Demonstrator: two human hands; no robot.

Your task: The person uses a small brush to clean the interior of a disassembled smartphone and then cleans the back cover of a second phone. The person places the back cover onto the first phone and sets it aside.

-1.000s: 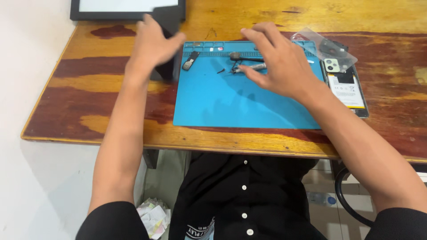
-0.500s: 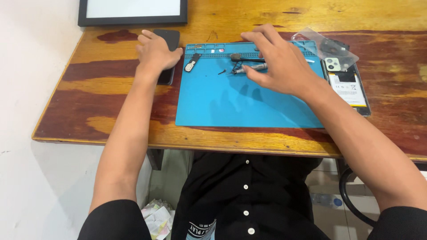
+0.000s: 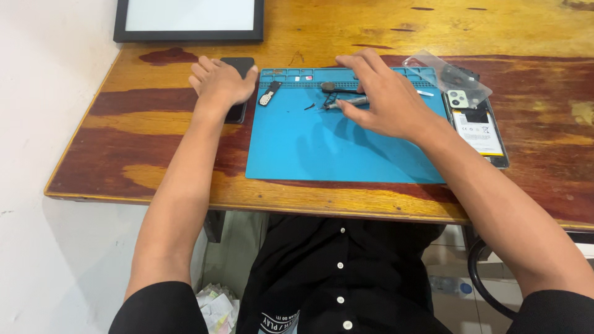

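My left hand (image 3: 219, 83) lies palm down on a black phone (image 3: 237, 64) that rests on the wooden table just left of the blue work mat (image 3: 334, 148). The thumb sits on the phone's right edge and the fingers on its left. My right hand (image 3: 387, 99) hovers over the mat's far edge with fingers spread. Its thumb and fingertips touch a small grey hand tool (image 3: 339, 102) and dark tweezers-like pieces beside it. A small black part (image 3: 270, 94) lies on the mat between my hands.
An opened phone (image 3: 479, 130) with its battery showing lies right of the mat, with a clear case (image 3: 445, 73) above it. A black-framed white panel (image 3: 189, 18) sits at the table's far left. The table's left edge (image 3: 80, 133) meets a white wall.
My left hand lowered the black phone from a raised, tilted hold until it lay flat on the table. My right hand stayed over the tools.
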